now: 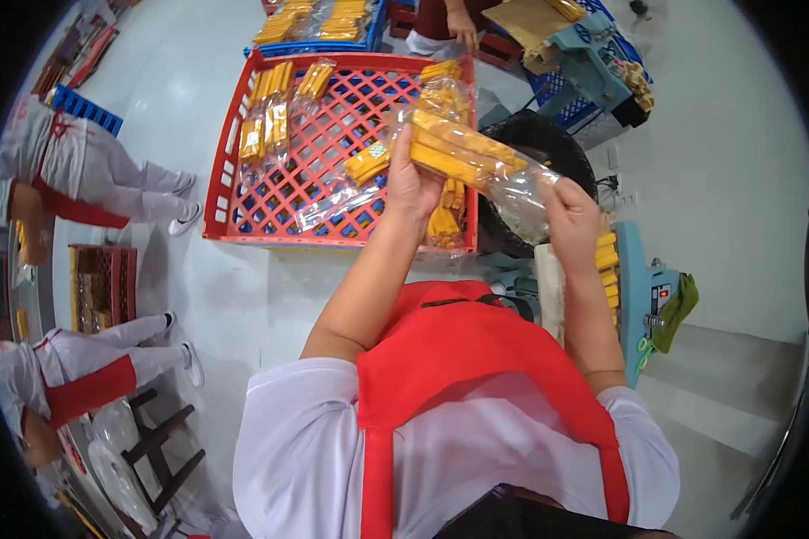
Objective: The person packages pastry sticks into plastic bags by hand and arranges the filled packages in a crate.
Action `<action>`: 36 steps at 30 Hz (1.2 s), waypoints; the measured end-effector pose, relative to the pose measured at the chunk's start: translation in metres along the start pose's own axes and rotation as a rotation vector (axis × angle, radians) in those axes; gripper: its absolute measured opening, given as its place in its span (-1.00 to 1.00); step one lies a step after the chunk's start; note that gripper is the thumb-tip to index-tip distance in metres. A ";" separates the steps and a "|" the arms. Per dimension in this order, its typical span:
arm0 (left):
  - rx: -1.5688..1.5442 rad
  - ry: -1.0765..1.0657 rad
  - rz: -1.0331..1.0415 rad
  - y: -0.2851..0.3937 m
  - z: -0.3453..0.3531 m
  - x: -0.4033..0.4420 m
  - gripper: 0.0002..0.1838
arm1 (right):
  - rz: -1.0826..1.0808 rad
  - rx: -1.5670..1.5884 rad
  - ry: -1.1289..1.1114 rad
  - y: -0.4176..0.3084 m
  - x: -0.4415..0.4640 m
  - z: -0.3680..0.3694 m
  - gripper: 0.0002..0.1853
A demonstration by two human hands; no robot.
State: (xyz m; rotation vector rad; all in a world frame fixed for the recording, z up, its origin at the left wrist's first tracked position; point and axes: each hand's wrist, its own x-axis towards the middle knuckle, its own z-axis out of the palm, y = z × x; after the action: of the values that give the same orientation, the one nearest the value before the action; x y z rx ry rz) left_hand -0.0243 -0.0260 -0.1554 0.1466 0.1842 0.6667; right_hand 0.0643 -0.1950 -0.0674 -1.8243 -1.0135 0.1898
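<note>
A clear plastic bag of yellow sticks (454,153) is stretched between my two hands, above the right part of a red plastic crate (216,202). My left hand (412,187) is closed on the filled end, its thumb lying along the top and its other fingers mostly hidden beneath. At the other end, my right hand (571,216) pinches the loose plastic of the bag. Inside the crate, more bagged yellow sticks (265,130) lie at the left and along the right side. One bag (366,166) rests near my left hand.
Behind my right hand stands a black round bin (571,148). A light-blue machine (638,296) with yellow sticks beside it is at my right, and another blue machine (580,58) is farther back. A blue crate (373,31) sits beyond the red one. People in white stand at left.
</note>
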 end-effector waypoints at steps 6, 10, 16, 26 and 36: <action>0.089 -0.068 0.035 0.002 0.009 -0.011 -0.56 | -0.106 -0.086 -0.046 -0.005 -0.001 0.007 -0.67; 0.073 -0.093 0.033 -0.007 0.008 -0.015 -0.56 | -0.085 0.131 -0.051 -0.007 -0.009 0.014 -0.59; 0.199 -0.148 0.042 -0.024 -0.007 -0.014 -0.56 | 0.494 0.651 -0.127 -0.008 -0.009 -0.003 -0.63; 0.087 -0.041 0.068 -0.030 0.002 -0.016 -0.60 | 0.432 0.552 -0.016 0.007 -0.019 0.004 -0.69; 0.014 0.066 0.002 -0.008 0.005 -0.008 -0.59 | 0.343 0.481 -0.060 -0.021 -0.011 0.007 -0.65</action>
State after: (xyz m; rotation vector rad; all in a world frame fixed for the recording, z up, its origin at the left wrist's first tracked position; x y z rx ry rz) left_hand -0.0247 -0.0382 -0.1509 0.1379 0.2524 0.6723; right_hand 0.0418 -0.1947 -0.0569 -1.5373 -0.6167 0.6432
